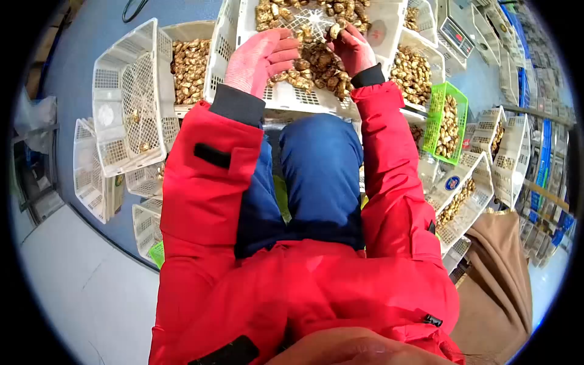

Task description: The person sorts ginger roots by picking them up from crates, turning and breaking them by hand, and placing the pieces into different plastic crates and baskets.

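Note:
In pink gloves, both my hands are over a white plastic crate (285, 97) holding brown-and-cream pieces that look like mushrooms (325, 64). My left hand (263, 59) is at the crate's left side, fingers stretched out toward the pile and nothing seen in its grasp. At the right, my right hand (354, 52) is closed, pinching one pale-and-brown mushroom (334, 31) between thumb and fingers. Between the hands, part of the crate's white lattice floor shows through a gap among the pieces.
Left of the crate stand a basket of similar pieces (190, 70) and a tilted white basket (128, 103). To the right are a filled white basket (410, 73), a green basket (447, 121) and a scale (455, 33). Brown cloth (496, 274) hangs lower right.

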A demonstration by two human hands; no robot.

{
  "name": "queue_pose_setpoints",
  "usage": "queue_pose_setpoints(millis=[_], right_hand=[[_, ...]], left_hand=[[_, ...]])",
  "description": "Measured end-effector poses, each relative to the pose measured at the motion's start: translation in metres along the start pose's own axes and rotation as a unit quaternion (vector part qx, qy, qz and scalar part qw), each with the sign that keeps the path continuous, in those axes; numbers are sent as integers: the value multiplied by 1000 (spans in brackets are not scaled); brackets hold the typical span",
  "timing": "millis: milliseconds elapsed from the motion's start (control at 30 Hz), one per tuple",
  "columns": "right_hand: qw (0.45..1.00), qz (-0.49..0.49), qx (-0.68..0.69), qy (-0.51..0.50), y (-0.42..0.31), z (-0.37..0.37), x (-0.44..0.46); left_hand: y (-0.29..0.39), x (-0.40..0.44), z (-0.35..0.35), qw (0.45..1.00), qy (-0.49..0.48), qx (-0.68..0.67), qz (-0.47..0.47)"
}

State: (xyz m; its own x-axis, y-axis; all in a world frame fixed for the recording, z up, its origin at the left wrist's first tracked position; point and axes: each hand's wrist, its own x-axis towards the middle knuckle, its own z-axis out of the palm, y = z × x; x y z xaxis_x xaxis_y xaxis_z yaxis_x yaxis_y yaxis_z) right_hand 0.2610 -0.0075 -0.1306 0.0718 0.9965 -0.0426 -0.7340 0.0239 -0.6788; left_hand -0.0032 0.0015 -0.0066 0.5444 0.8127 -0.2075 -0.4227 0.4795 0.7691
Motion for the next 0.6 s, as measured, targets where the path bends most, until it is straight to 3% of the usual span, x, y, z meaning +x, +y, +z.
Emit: queue_pose_setpoints(millis=[33,100,367,467,533,600], right_hand=[[998,-3,10,56,-5,34,-16],[998,-18,55,0,-12,57,-33],[998,-32,-37,37,-43,63,-73],[991,-47,-83,92,-67,61,-118],[984,-49,-112,131,-83,43,-147],[954,-140,-78,252,-100,22,-186]], left_hand=[[0,-1,2,1000,3,5,-4],[0,-3,4,1000,12,15,-12],[-5,8,-6,997,5,55,-54],[2,-2,8,988,50,129,-76],[-2,1,-3,990,26,121,-69],[-2,8,-14,992,7,107,-70]])
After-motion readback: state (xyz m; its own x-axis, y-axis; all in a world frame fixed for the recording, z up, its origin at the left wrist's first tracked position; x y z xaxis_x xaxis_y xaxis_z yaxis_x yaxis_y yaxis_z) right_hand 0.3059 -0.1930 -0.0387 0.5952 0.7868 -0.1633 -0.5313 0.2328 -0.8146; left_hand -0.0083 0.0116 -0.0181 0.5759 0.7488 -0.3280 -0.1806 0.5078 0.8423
